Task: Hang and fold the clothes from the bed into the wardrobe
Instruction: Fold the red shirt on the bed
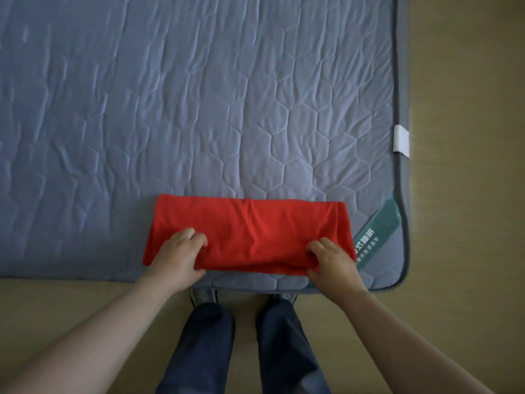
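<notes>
A red garment lies folded into a wide band on the blue-grey quilted bed, close to the near edge and the right corner. My left hand grips the near left part of the red garment, fingers curled into the cloth. On the near right end, my right hand pinches the fabric the same way. Both hands sit on the garment's front edge. No wardrobe or hanger is in view.
A green label strip crosses the bed's near right corner, and a white tag hangs on the right edge. Tan floor runs along the right side and front. My legs and shoes stand at the bed's near edge.
</notes>
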